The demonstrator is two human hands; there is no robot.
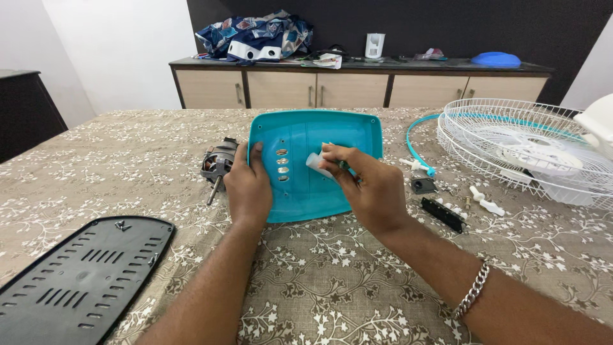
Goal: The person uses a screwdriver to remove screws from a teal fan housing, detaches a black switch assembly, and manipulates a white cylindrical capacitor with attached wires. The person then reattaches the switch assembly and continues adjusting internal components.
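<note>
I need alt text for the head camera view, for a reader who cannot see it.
Two bare hands work on a turquoise plastic cover on a floral tablecloth: the left hand steadies its edge, the right hand presses a small white part into it. A motor, a black vented panel and a white wire grille lie nearby.

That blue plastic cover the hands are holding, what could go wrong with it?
The small white part pinched in the right hand might slip and drop inside the turquoise cover. The left hand grips only one edge, so the cover could tip or slide on the tablecloth. Loose little pieces by the fan guard could roll away.
</note>
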